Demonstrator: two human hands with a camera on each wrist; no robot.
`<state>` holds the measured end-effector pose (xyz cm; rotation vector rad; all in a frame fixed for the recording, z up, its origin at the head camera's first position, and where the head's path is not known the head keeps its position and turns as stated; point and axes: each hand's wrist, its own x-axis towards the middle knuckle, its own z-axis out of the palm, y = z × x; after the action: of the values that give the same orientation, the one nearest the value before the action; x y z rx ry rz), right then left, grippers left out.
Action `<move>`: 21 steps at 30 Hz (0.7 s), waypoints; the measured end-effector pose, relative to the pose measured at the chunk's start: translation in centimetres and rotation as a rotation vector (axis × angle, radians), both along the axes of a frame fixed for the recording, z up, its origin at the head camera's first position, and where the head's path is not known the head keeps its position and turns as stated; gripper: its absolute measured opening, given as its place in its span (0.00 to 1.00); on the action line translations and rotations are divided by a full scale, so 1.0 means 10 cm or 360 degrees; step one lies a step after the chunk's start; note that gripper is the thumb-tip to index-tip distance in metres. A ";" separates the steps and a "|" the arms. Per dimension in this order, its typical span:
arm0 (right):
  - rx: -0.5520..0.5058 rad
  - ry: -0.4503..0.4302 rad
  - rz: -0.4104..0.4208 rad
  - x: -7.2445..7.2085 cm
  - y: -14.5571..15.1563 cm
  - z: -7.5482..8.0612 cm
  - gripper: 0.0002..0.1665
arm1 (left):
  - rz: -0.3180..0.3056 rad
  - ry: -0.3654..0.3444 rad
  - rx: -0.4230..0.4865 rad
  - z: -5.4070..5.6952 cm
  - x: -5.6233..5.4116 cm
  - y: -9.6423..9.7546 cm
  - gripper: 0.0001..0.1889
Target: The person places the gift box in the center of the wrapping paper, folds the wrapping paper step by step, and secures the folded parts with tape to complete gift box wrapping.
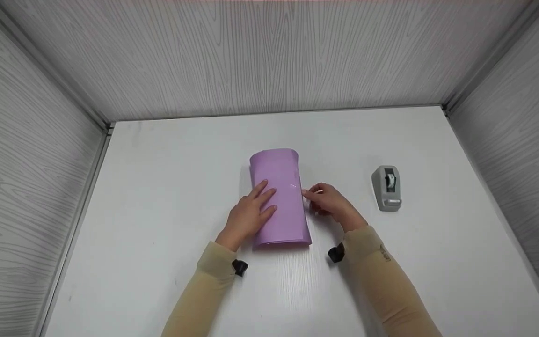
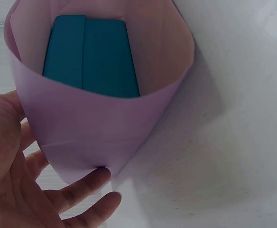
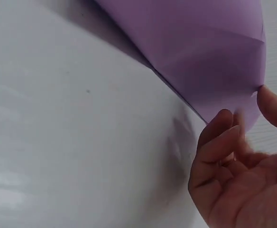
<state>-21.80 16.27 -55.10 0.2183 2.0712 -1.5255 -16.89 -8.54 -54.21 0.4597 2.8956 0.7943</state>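
A lilac paper wrap (image 1: 281,196) forms a tube lying lengthwise on the white table. Through its near open end, the left wrist view shows a teal box (image 2: 105,54) inside. Across the top of the wrap, my left hand (image 1: 246,216) rests with its fingers spread. My right hand (image 1: 329,202) is at the wrap's right side, its thumb touching the paper and the other fingers loosely bent, apart from it in the right wrist view. A small shiny piece of clear tape (image 1: 293,186) shows near that thumb.
A grey tape dispenser (image 1: 386,188) with a small roll in it stands on the table (image 1: 166,187) to the right of my right hand. Wood-grain panels (image 1: 269,56) enclose the table at the back and both sides.
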 end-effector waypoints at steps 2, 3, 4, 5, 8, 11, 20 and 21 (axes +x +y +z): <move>-0.0070 -0.0006 -0.0022 0.03 0.01 -0.03 0.20 | 0.0004 -0.0002 -0.0004 -0.01 0.00 0.00 0.27; -0.0117 0.0000 -0.0028 0.04 0.02 -0.05 0.19 | 0.0003 -0.0002 -0.0004 -0.01 0.00 0.00 0.27; -0.0169 0.0010 -0.0027 0.07 0.02 -0.06 0.17 | 0.0002 0.0000 0.0000 -0.01 0.00 0.00 0.27; -0.0220 0.0026 -0.0022 0.09 0.03 -0.06 0.16 | -0.0001 0.0006 0.0003 -0.01 0.00 0.00 0.27; -0.0269 0.0123 -0.0024 0.19 0.05 -0.05 0.15 | -0.0011 0.0018 0.0015 -0.02 0.01 0.00 0.27; -0.0206 0.0303 0.0020 0.31 0.06 -0.01 0.17 | -0.0032 0.0016 0.0030 -0.03 0.02 -0.01 0.27; 0.0075 0.0775 0.0246 0.62 -0.02 0.06 0.24 | 0.0018 -0.0095 0.0183 0.00 0.05 -0.03 0.29; 0.0102 0.0797 0.0255 0.64 -0.03 0.06 0.25 | 0.0059 -0.0104 0.0214 0.01 0.06 -0.03 0.29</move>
<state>-15.36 15.93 -54.53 -0.3340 2.4481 -1.5265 -16.32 -8.80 -54.11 0.3858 2.8101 0.9951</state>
